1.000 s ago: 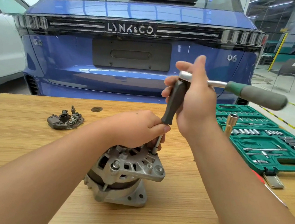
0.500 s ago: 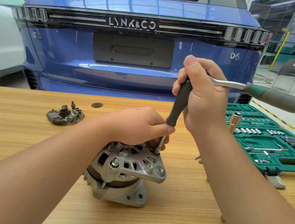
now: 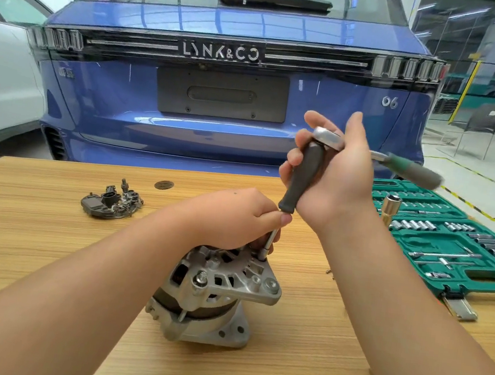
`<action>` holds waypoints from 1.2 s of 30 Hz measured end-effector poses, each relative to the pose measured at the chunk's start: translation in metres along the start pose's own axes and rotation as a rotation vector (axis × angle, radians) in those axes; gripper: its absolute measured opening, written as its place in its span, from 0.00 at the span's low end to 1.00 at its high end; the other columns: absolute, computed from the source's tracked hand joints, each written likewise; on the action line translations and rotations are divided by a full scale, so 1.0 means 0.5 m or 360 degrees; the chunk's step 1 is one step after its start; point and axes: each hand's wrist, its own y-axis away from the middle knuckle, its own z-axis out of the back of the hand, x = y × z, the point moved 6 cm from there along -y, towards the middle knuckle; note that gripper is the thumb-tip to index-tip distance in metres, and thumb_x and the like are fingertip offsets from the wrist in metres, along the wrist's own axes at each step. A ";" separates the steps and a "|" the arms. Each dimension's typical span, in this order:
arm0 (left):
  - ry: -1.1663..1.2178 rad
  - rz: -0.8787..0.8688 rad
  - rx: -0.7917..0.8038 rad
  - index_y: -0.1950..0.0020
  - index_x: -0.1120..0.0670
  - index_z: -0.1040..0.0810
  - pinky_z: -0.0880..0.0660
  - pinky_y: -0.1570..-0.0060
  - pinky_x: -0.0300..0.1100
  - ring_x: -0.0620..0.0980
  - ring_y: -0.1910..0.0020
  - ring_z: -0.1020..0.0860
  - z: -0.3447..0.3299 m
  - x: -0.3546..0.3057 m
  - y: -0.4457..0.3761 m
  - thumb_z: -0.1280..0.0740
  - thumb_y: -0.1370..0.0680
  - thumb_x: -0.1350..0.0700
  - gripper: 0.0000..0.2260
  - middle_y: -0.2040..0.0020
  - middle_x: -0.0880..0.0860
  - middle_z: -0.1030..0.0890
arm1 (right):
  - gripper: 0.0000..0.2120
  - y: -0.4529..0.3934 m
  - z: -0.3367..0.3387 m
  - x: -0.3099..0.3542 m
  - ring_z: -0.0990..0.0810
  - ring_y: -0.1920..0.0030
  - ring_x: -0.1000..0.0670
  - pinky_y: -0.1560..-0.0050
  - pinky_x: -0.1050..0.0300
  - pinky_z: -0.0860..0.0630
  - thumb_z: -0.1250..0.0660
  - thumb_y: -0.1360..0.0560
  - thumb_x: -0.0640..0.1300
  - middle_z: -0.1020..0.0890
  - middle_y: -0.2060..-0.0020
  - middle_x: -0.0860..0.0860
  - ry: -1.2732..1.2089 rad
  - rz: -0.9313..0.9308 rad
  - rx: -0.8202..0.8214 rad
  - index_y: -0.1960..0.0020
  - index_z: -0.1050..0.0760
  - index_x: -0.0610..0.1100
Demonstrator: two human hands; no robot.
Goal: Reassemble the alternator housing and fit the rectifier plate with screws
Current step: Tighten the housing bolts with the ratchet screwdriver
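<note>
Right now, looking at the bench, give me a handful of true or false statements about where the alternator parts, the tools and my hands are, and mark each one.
1. The alternator stands on the wooden table. True.
2. The rectifier plate is already fitted on the housing. False: it lies apart on the table, to the left of the alternator.
3. The right hand holds the driver's dark handle, with a ratchet at its top. True.
4. The left hand rests flat on the table. False: it pinches the driver shaft above the housing.
5. The green socket case is closed. False: it lies open.
</note>
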 end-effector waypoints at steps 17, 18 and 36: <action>0.0061 -0.0017 0.0041 0.51 0.42 0.20 0.31 0.63 0.36 0.30 0.63 0.22 -0.003 0.005 0.000 0.46 0.15 0.40 0.17 0.61 0.34 0.17 | 0.10 0.031 -0.017 0.056 0.18 0.70 0.51 0.68 0.58 0.24 0.33 0.19 0.48 0.20 0.70 0.53 0.1099 0.1153 -0.0169 0.60 0.22 0.51; 0.0056 -0.0012 0.0038 0.51 0.42 0.20 0.31 0.63 0.36 0.31 0.63 0.22 -0.003 0.005 -0.001 0.46 0.15 0.40 0.17 0.61 0.34 0.17 | 0.10 0.034 -0.017 0.058 0.18 0.70 0.52 0.68 0.59 0.24 0.33 0.19 0.49 0.20 0.70 0.53 0.1191 0.1204 -0.0220 0.59 0.23 0.51; 0.0023 -0.0037 0.0013 0.55 0.44 0.19 0.32 0.65 0.29 0.31 0.63 0.21 0.000 0.011 -0.003 0.46 0.14 0.41 0.19 0.63 0.31 0.18 | 0.24 -0.009 -0.015 -0.007 0.24 0.70 0.53 0.63 0.58 0.28 0.42 0.21 0.66 0.21 0.66 0.54 -0.0074 -0.0249 0.0351 0.53 0.16 0.50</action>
